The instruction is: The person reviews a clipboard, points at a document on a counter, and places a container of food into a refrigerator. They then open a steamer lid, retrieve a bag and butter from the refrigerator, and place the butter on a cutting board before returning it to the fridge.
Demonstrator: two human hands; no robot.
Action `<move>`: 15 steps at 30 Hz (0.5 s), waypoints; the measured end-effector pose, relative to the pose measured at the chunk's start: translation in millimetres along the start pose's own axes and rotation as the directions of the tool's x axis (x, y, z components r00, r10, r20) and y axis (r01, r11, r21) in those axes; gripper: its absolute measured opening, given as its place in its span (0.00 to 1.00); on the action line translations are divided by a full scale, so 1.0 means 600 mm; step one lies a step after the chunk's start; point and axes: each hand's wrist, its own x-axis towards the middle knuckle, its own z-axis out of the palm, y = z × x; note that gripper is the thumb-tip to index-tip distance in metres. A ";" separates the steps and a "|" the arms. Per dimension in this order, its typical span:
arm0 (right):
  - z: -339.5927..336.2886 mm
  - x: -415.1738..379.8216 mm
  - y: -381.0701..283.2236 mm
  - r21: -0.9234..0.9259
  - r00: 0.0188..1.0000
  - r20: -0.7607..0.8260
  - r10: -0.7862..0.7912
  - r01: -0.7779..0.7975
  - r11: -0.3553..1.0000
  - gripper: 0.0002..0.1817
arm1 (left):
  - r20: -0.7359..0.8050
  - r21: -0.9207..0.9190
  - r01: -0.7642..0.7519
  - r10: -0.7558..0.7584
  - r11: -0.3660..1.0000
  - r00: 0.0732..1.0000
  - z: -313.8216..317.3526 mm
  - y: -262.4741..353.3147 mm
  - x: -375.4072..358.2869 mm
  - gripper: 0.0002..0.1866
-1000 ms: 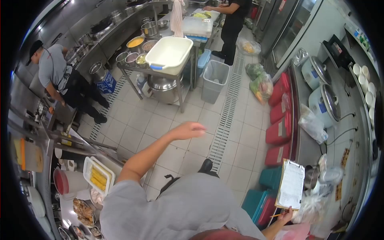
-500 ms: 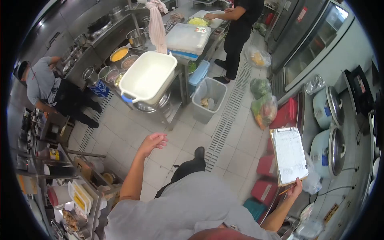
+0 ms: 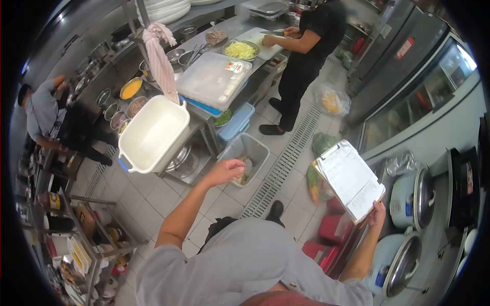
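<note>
My right hand (image 3: 376, 214) grips the lower right corner of a clipboard (image 3: 348, 178) with papers covered in writing, held over the floor on the right. My left hand (image 3: 225, 172) is raised in front of me, fingers curled inward, and nothing shows in it. Beneath and beyond it stands a grey bin (image 3: 255, 148) with scraps inside. A white basin (image 3: 155, 133) lies up and left of my left hand, apart from it, beside a hanging pink cloth (image 3: 159, 56).
A person in black (image 3: 301, 66) works at a cutting board (image 3: 263, 43); another person (image 3: 46, 112) stands at the far left. Rice cookers (image 3: 403, 199) line the right side. A metal shelf (image 3: 94, 239) stands at lower left. Bags (image 3: 326, 145) lie near the floor drain (image 3: 286, 163).
The view has shifted forward and turned. My left hand has moved up and right, near the bin, its fingers more curled. The clipboard has come closer to the middle.
</note>
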 end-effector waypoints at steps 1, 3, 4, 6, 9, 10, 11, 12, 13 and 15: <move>-0.009 0.066 -0.009 -0.023 0.999 0.044 0.031 -0.030 0.999 0.22 | -0.033 -0.010 0.001 -0.001 1.000 0.999 0.010 0.004 0.020 0.23; 0.030 0.169 -0.018 0.006 1.000 -0.002 -0.014 0.014 1.000 0.16 | -0.128 -0.028 0.045 -0.048 0.999 0.991 0.030 0.002 0.041 0.23; 0.027 0.225 -0.025 -0.011 0.999 0.037 0.004 -0.004 1.000 0.16 | -0.174 -0.033 0.061 -0.066 0.998 0.983 0.040 0.005 0.049 0.23; 0.041 0.336 -0.045 -0.031 0.993 0.114 0.029 -0.025 0.999 0.16 | -0.251 -0.105 0.078 -0.102 0.991 0.962 0.061 0.008 0.050 0.23; 0.078 0.478 -0.074 -0.071 0.974 0.219 0.061 -0.047 0.996 0.15 | -0.366 -0.174 0.093 -0.152 0.980 0.918 0.084 0.025 0.052 0.22; 0.096 0.520 -0.085 -0.094 0.964 0.257 0.071 -0.048 0.994 0.15 | -0.400 -0.195 0.100 -0.172 0.976 0.900 0.092 0.033 0.049 0.22; 0.122 0.563 -0.095 -0.114 0.952 0.297 0.078 -0.046 0.992 0.15 | -0.432 -0.209 0.088 -0.172 0.974 0.885 0.097 0.038 0.052 0.22; 0.153 0.605 -0.099 -0.111 0.938 0.338 0.076 -0.040 0.993 0.15 | -0.465 -0.220 0.074 -0.171 0.973 0.869 0.097 0.043 0.056 0.22; 0.187 0.644 -0.105 -0.107 0.923 0.379 0.073 -0.035 0.994 0.15 | -0.496 -0.229 0.060 -0.169 0.972 0.852 0.096 0.048 0.061 0.22; 0.273 0.688 -0.131 -0.106 0.886 0.459 0.069 -0.023 0.994 0.16 | -0.543 -0.256 0.005 -0.148 0.967 0.827 0.091 0.059 0.082 0.21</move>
